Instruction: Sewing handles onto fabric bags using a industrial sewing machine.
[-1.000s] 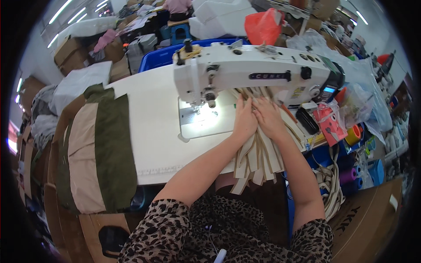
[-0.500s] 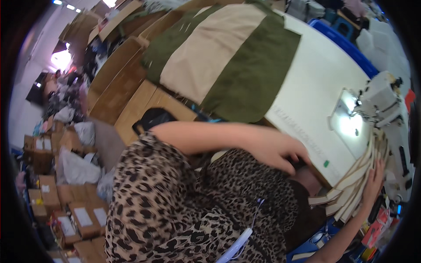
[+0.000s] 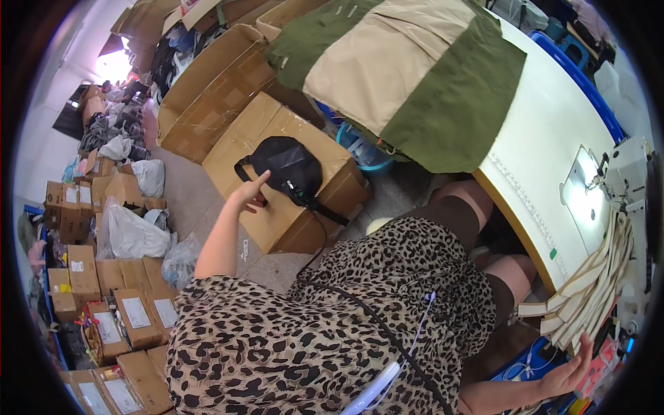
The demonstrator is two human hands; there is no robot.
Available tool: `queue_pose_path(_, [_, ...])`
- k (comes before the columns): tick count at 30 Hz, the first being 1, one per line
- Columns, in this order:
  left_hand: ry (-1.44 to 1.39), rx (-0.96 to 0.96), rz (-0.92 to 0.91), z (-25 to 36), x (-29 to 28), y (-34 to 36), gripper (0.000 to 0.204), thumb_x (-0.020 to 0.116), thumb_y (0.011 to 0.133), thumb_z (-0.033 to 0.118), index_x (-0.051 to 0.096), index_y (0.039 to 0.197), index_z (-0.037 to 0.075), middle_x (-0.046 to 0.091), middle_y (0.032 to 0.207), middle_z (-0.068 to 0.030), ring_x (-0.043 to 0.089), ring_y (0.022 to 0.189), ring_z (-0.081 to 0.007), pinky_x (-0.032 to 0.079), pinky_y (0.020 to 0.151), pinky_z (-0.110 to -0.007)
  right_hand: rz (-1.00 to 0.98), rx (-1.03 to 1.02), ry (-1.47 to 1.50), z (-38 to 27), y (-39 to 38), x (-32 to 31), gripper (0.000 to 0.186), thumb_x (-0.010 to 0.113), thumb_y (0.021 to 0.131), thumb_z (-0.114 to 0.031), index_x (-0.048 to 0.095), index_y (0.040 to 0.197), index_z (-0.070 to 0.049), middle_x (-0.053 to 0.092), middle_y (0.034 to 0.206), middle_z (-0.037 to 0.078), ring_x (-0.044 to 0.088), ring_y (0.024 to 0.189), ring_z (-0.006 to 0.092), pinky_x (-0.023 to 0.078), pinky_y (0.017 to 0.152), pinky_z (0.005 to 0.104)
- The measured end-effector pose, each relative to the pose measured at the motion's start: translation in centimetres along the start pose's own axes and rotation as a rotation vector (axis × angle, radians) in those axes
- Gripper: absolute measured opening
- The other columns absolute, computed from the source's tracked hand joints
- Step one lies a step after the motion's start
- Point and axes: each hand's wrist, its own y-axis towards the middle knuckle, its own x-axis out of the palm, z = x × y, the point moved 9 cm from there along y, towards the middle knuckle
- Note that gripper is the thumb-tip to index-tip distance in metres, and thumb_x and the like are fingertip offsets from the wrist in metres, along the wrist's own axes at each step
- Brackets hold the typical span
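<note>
My left hand [image 3: 250,196] is raised over a cardboard box [image 3: 280,225], its fingers apart, beside a black bag [image 3: 287,166] with straps that lies on top. A small dark red spot shows by the fingers; I cannot make out what it is. At the lower right, my right hand [image 3: 570,370] has its fingers stretched out and holds nothing I can see. Just above it, a bundle of long cream strips with dark edges [image 3: 588,290] hangs over the table's corner, beside the sewing machine [image 3: 626,169].
Green and beige cloth [image 3: 456,104] covers the far part of the white table [image 3: 532,159]. A blue bucket [image 3: 363,149] stands under its edge. Cardboard boxes [image 3: 138,315] and plastic bags [image 3: 135,235] crowd the left. A black cord [image 3: 373,311] runs across my lap.
My left hand has swung from the table's front edge leftward to the bag on the box. My right hand has come off the strips toward me. The view has turned left.
</note>
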Motion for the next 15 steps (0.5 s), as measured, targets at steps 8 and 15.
queue_pose_path(8, [-0.43,0.094,0.173,1.7,1.6,3.9,0.075,0.072,0.069,0.071,0.062,0.081,-0.002,0.062,0.068,-0.0068,0.058,0.051,-0.0159,0.046,0.047,-0.03,-0.106,0.155,0.1,-0.1,-3.7,3.1,0.035,0.042,0.101,-0.007,0.05,0.132,0.007,0.061,0.124,0.018,0.058,0.114,0.0246,0.039,0.104,0.0353])
queue_pose_path(15, [0.041,0.276,0.271,5.8,3.1,3.4,0.047,0.073,0.08,0.044,0.067,0.069,-0.002,0.066,0.065,-0.0104,0.062,0.055,-0.0191,0.048,0.053,-0.029,-0.164,0.231,0.216,-1.9,-6.8,4.6,0.033,0.043,0.1,-0.003,0.051,0.131,0.007,0.061,0.123,0.018,0.058,0.113,0.0231,0.041,0.103,0.0342])
